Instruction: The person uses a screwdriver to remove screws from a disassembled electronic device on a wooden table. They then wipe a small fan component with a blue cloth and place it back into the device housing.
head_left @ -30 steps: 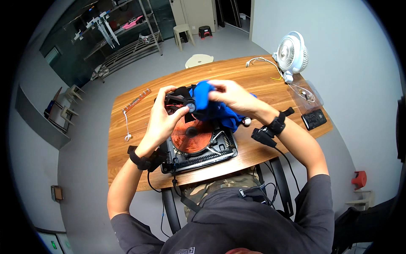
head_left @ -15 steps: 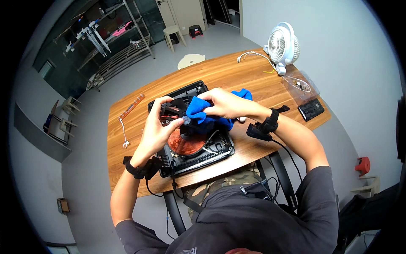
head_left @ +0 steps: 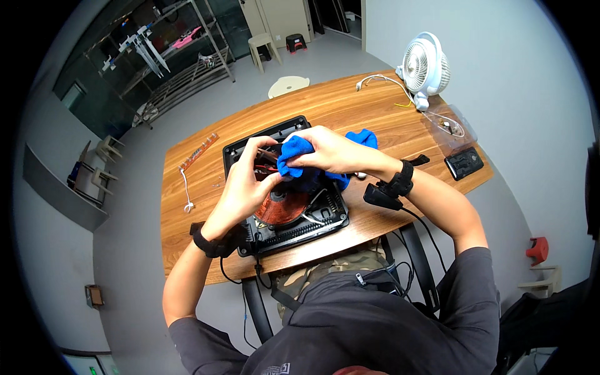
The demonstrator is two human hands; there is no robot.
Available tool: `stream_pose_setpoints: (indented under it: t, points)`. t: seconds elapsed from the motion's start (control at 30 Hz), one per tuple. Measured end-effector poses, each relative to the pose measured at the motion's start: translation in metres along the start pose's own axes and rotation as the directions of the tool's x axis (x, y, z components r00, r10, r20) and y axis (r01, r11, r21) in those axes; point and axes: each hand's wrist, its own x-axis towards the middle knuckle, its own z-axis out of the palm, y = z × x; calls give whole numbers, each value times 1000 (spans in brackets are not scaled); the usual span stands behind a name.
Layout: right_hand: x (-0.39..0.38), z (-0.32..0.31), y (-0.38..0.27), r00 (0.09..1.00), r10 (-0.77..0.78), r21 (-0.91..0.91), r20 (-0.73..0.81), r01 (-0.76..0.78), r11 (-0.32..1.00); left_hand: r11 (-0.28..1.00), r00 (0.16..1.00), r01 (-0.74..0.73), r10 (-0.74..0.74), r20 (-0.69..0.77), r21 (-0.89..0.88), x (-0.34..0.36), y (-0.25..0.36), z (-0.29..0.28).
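My left hand (head_left: 245,187) curls its fingers and thumb around a small black fan wheel (head_left: 270,151), mostly hidden behind the fingers and cloth. My right hand (head_left: 330,150) pinches a bunched blue cloth (head_left: 292,156) against the fan's near side, and more of the cloth trails out beyond that wrist. Below both hands lies an opened black appliance housing (head_left: 331,215), like the base of an induction cooker. A round copper coil (head_left: 281,209) sits in it, with pale wires beside it.
The wooden table (head_left: 387,194) also bears a white desk fan (head_left: 425,65) with its cable, a clear plastic bag (head_left: 447,128) of small parts, a black rectangular device (head_left: 464,164) and a clear strip (head_left: 200,152) with a white cord. Stools (head_left: 289,86) and a metal rack stand beyond.
The fan wheel has turned, so its round hub and blades no longer show. The cloth is bunched more over it. My left hand has shifted slightly right.
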Motion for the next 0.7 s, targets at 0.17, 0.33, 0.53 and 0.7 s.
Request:
stream_pose_setpoints:
  t: [0.17, 0.33, 0.53, 0.7]
  points:
    - [-6, 4, 1, 996, 52, -1, -74, -53, 999, 999, 999, 14, -15, 28, 42, -3, 1, -5]
    - [-15, -8, 4, 997, 82, 22, 5, -82, 996, 995, 987, 97, -98, 130, 15, -6, 7, -7]
    - [-14, -21, 4, 1000, 6, -239, -16, -10, 971, 994, 991, 94, -99, 91, 55, -2, -5, -5]
    - [-8, -33, 11, 989, 12, -15, -150, -15, 1000, 995, 998, 47, -51, 45, 86, -1, -12, -7]
